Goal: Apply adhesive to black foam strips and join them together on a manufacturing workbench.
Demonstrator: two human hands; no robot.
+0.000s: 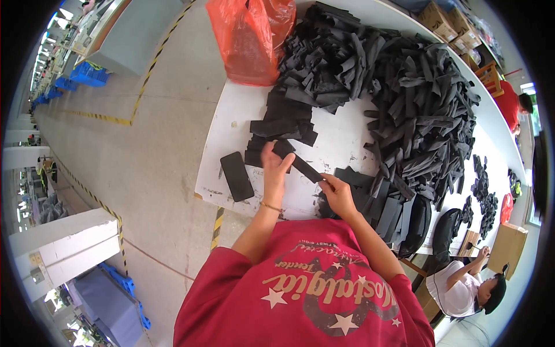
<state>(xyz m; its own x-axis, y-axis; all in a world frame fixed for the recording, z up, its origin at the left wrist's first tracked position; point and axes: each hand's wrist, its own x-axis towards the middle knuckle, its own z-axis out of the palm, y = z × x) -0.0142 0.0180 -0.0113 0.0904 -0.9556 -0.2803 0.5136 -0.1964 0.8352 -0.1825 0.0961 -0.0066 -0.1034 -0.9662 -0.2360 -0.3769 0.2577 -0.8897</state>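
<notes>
A narrow black fabric strip point(306, 169) stretches slantwise between my two hands above the near part of the white table point(341, 136). My left hand point(276, 168) is closed around its upper left end, thumb on top. At the lower right end, my right hand point(337, 194) pinches the strip between thumb and fingers. Just beyond my left hand lie stacked black strips point(281, 126), partly hidden by it. To the left of that hand rests a black phone point(237, 177) on the table. Flat black pieces point(357, 180) lie beside my right hand.
Two large heaps of black strips, a left heap point(324, 61) and a right heap point(425, 115), cover the far table. A red plastic bag point(248, 43) stands at the far left corner. At right, a person in white point(459, 286) sits, and a person in red point(509, 104) is farther off.
</notes>
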